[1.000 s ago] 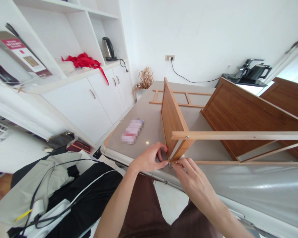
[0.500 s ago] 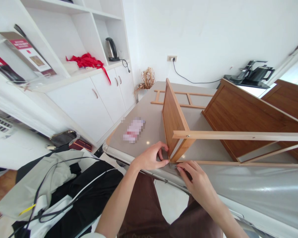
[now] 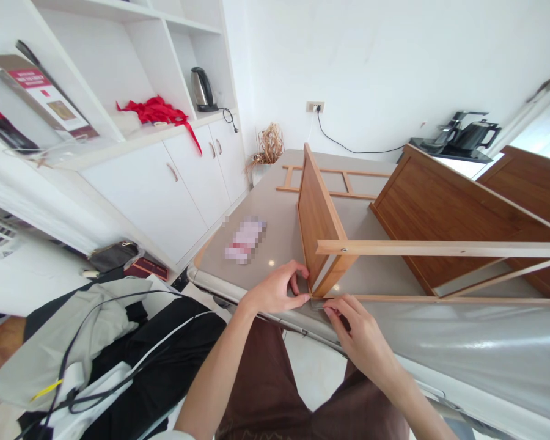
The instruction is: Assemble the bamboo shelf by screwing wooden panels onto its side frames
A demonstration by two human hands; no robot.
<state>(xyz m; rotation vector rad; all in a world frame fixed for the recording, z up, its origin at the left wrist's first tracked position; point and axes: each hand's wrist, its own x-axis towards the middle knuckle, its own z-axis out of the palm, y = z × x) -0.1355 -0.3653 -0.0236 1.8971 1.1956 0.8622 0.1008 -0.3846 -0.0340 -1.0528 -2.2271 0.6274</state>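
Note:
A wooden shelf unit point(image 3: 407, 247) lies on its side on the table, its brown panels standing upright between pale rails. My left hand point(image 3: 275, 290) curls round the near lower corner of the leftmost panel point(image 3: 318, 220), thumb and fingers gripping the joint by the table's front edge. Just right of that corner, my right hand point(image 3: 355, 321) pinches a thin metal hex key point(image 3: 319, 307), which points at the joint. Its tip and the screw are too small to make out. A screw head point(image 3: 344, 249) shows in the upper rail.
On the grey table point(image 3: 275, 211) lie a blurred packet point(image 3: 246, 240) and a ladder-like wooden frame point(image 3: 339, 183). Clothes and cables point(image 3: 132, 342) are heaped at lower left. White cabinets point(image 3: 156, 177) stand left; a kettle point(image 3: 476, 135) sits at back right.
The view has shifted slightly. Both hands stay at the same corner, with the hex key still in the right hand's pinch; the shelf unit has not visibly moved.

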